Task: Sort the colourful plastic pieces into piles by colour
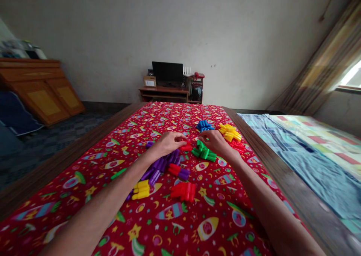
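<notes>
My left hand [169, 142] reaches over the middle of the table, fingers curled, with its fingertips at a red plastic building block [185, 147]. Opposite it, my right hand [216, 141] has bent fingers drawn together; whatever they hold is too small to make out. Just below the right hand lie green blocks [203, 152]. Purple blocks [160, 165] lie partly behind my left forearm. Closer to me are a joined red and purple piece [178, 171], a red group [184, 191] and a yellow group [141, 190].
Blue blocks [204, 126] and yellow blocks [230, 132] sit beyond the right hand, with red blocks [237, 146] beside its wrist. A red patterned cloth [208, 226] covers the table. A bed [316, 154] stands at the right, a desk with a monitor [168, 73] at the far wall.
</notes>
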### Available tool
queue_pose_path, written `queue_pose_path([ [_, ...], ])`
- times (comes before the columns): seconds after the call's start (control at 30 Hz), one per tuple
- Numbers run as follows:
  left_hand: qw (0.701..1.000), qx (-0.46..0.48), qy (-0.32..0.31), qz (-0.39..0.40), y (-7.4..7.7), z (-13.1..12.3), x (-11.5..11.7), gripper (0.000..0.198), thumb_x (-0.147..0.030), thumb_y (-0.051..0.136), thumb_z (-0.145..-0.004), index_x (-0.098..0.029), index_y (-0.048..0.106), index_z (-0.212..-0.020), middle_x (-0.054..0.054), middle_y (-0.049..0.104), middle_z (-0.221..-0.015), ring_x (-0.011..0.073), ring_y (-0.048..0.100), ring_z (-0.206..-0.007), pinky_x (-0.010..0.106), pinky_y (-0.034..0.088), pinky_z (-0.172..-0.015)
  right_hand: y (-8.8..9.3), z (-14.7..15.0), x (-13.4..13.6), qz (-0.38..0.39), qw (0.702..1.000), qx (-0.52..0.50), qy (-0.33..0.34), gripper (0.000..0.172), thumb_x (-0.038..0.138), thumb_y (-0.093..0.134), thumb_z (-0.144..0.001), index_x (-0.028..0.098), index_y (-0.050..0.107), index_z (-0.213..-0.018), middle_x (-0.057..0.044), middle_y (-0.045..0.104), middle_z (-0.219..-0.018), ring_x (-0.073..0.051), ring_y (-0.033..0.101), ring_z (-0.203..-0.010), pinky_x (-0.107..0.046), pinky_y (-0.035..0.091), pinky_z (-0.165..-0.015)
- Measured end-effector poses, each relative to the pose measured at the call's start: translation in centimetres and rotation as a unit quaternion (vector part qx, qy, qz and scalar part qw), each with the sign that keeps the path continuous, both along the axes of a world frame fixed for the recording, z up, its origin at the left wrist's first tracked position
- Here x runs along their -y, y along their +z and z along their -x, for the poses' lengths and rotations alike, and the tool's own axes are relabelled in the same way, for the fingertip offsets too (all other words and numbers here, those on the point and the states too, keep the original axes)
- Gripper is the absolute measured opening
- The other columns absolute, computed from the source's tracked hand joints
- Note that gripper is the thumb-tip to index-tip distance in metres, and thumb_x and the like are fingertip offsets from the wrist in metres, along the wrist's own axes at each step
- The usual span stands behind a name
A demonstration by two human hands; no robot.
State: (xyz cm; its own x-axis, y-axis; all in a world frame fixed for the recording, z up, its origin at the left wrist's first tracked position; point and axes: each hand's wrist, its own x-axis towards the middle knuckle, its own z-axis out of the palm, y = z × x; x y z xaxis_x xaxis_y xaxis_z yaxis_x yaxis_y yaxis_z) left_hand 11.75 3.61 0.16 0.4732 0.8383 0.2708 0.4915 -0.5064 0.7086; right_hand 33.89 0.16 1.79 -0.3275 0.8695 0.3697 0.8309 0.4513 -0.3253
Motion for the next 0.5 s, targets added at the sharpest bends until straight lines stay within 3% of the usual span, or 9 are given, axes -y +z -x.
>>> queue_pose_path([
  [0.07, 0.998, 0.057, 0.003, 0.006, -0.2, -0.5, 0.1, 0.033, -0.043, 0.069, -0.072, -0.015, 0.069, -0.09, 0.004, 0.072, -0.075, 0.0181, 0.066, -0.07, 0.025, 0.05, -0.061, 0.4, 0.9, 0.5, 0.006, 0.999, -0.019, 0.045, 0.032, 0.026, 0.047, -0.095, 0.012, 0.071, -0.078, -0.002, 0.061, -0.062, -0.01, 0.049, -0.059, -0.023, 0.03, -0.058],
  [0.13, 0.994, 0.109, -0.01, 0.023, -0.2, -1.0, 0.2, 0.04, -0.047, 0.072, -0.069, -0.015, 0.067, -0.093, 0.004, 0.072, -0.076, 0.0182, 0.067, -0.069, 0.025, 0.052, -0.061, 0.6, 1.7, 0.8, 0.01, 0.996, -0.035, 0.081, 0.027, 0.026, 0.05, -0.094, 0.012, 0.07, -0.083, -0.001, 0.06, -0.063, -0.009, 0.047, -0.057, -0.022, 0.029, -0.057],
  [0.27, 0.988, 0.136, -0.054, 0.049, -0.1, -1.5, 0.6, 0.044, -0.046, 0.073, -0.07, -0.016, 0.063, -0.1, 0.006, 0.073, -0.085, 0.0208, 0.07, -0.077, 0.031, 0.057, -0.068, 1.7, 1.1, 0.6, 0.016, 0.996, -0.047, 0.068, 0.015, 0.019, 0.06, -0.085, 0.013, 0.072, -0.09, -0.002, 0.064, -0.069, -0.009, 0.049, -0.06, -0.022, 0.03, -0.057],
  [0.4, 0.998, 0.041, -0.035, -0.021, -0.5, -1.2, 0.5, 0.032, -0.038, 0.06, -0.083, -0.016, 0.065, -0.106, 0.01, 0.073, -0.104, 0.0246, 0.069, -0.096, 0.038, 0.055, -0.086, 3.8, -3.7, 0.2, 0.057, 0.998, -0.017, -0.026, 0.017, 0.023, 0.06, -0.082, 0.013, 0.073, -0.083, -0.002, 0.065, -0.068, -0.01, 0.051, -0.059, -0.023, 0.032, -0.057],
  [0.5, 0.994, -0.072, -0.014, -0.079, -1.5, -1.2, 0.3, 0.036, -0.029, 0.054, -0.085, -0.016, 0.064, -0.117, 0.011, 0.067, -0.123, 0.026, 0.062, -0.115, 0.04, 0.045, -0.103, 4.5, -8.0, 0.7, 0.04, 0.983, 0.026, -0.178, 0.019, 0.023, 0.06, -0.08, 0.015, 0.074, -0.089, -0.006, 0.069, -0.076, -0.014, 0.057, -0.066, -0.025, 0.036, -0.061],
])
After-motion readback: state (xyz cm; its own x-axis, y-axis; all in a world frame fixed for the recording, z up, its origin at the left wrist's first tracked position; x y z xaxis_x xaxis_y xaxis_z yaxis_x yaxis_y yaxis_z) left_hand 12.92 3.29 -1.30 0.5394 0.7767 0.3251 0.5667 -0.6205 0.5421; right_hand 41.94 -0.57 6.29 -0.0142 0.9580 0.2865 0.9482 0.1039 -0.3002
